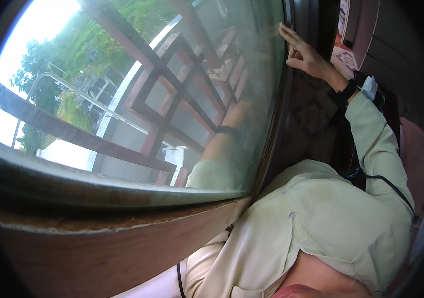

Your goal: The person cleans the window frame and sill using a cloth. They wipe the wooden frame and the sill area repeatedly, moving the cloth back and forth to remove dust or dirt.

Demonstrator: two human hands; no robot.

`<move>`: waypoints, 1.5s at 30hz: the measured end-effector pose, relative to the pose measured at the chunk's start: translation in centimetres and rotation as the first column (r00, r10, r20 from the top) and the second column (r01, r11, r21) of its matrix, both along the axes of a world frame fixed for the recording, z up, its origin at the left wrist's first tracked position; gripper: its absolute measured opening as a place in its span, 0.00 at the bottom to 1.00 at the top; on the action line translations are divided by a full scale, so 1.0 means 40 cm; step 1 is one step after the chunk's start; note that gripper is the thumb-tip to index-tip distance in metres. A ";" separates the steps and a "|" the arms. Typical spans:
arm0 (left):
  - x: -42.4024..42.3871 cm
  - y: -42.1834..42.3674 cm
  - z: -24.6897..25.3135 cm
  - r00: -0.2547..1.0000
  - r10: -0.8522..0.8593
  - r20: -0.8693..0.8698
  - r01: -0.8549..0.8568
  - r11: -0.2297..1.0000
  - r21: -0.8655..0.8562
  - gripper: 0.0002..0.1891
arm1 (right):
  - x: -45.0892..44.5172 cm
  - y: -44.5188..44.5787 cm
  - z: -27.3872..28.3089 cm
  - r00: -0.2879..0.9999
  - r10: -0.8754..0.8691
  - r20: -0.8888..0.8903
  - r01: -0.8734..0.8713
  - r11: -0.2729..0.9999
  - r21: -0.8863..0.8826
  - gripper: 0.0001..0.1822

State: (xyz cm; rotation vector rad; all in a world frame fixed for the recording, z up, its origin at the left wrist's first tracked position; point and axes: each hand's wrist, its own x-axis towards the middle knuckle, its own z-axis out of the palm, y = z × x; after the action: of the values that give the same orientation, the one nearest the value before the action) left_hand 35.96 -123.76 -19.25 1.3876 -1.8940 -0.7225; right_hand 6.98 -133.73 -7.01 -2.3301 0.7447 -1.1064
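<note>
My right hand [305,57] reaches to the window's glass pane [260,74]. Its fingers stretch out, with the fingertips at or close to the glass near the dark frame. I see nothing held in it, and the thumb stands apart from the fingers. A black band [342,91] wraps the wrist. In the glass, a forearm [215,143] with a dark band and pale sleeve appears, seemingly my left arm beyond the pane. Its hand end fades into the haze, so its fingers and any grip are hidden. A faint reflection of my right hand shows by the fingertips.
A reddish lattice railing [167,97] stands outside, with a pale lamp post [74,87] and trees [40,70] beyond. The wooden window frame [122,242] borders the glass below. A black cable [392,186] runs along my right sleeve. Patterned floor [344,59] shows at upper right.
</note>
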 end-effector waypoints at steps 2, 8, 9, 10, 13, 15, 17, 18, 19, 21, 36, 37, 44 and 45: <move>-0.020 0.011 -0.016 1.000 -0.006 0.009 0.005 1.000 0.016 0.18 | -0.017 0.008 0.000 1.000 -0.019 -0.007 0.019 1.000 0.006 0.46; -0.012 -0.009 -0.070 0.992 -0.028 0.123 0.025 0.999 0.025 0.17 | -0.025 0.011 0.001 1.000 -0.001 0.001 0.001 1.000 0.005 0.46; -0.005 -0.020 -0.085 0.988 -0.046 0.149 0.045 0.999 0.013 0.17 | -0.025 0.010 0.002 1.000 0.011 0.008 -0.011 1.000 0.000 0.46; 0.013 -0.035 -0.112 0.981 -0.068 0.179 0.070 0.997 -0.009 0.17 | -0.011 0.009 0.005 0.999 0.032 0.021 -0.032 0.999 -0.009 0.46; 0.054 -0.073 -0.162 0.904 -0.155 0.399 0.205 0.975 -0.087 0.17 | 0.011 0.005 0.004 0.997 0.066 0.046 -0.064 0.997 -0.041 0.45; 0.040 -0.071 -0.145 0.617 -0.094 0.781 0.348 0.923 -0.164 0.15 | 0.002 0.003 0.001 0.998 0.054 0.029 -0.053 0.998 -0.037 0.45; -0.027 -0.061 -0.085 0.600 -0.207 0.773 0.225 0.971 0.085 0.13 | -0.024 0.008 -0.016 1.000 0.020 0.014 -0.020 0.999 -0.029 0.45; -0.028 -0.057 -0.067 0.682 -0.202 0.703 0.187 0.977 0.099 0.11 | -0.021 0.008 -0.015 1.000 0.021 0.015 -0.020 0.999 -0.035 0.45; -0.015 -0.051 -0.061 0.760 -0.185 0.623 0.143 0.983 0.118 0.10 | -0.012 0.010 -0.011 1.000 0.028 0.012 -0.028 0.999 -0.040 0.45; 0.006 -0.042 -0.052 0.858 -0.156 0.489 0.079 0.981 0.175 0.08 | -0.001 0.013 -0.002 0.999 0.035 0.017 -0.034 0.999 -0.041 0.46; -0.006 0.274 0.419 0.963 0.072 0.259 -0.110 0.985 0.134 0.06 | 0.010 -0.031 -0.027 0.991 0.133 -0.002 -0.130 0.969 -0.210 0.47; 0.004 0.329 0.469 0.970 0.124 0.207 -0.140 0.988 0.065 0.06 | 0.005 -0.025 -0.020 0.993 0.120 0.010 -0.115 0.970 -0.214 0.47; 0.124 0.583 0.629 0.673 0.694 0.257 -0.162 0.477 -0.864 0.09 | 0.003 -0.019 -0.041 0.991 0.120 0.056 -0.106 0.973 -0.204 0.50; 0.177 0.624 0.631 0.597 0.767 0.237 -0.137 0.389 -0.911 0.10 | 0.012 -0.017 -0.040 0.988 0.142 0.065 -0.125 0.969 -0.215 0.50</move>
State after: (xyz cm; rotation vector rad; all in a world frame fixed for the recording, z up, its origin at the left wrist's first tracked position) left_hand 43.02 -98.80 6.00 1.4500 -1.6601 1.0580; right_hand 7.48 -134.42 -8.60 -2.4511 0.4520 -1.2618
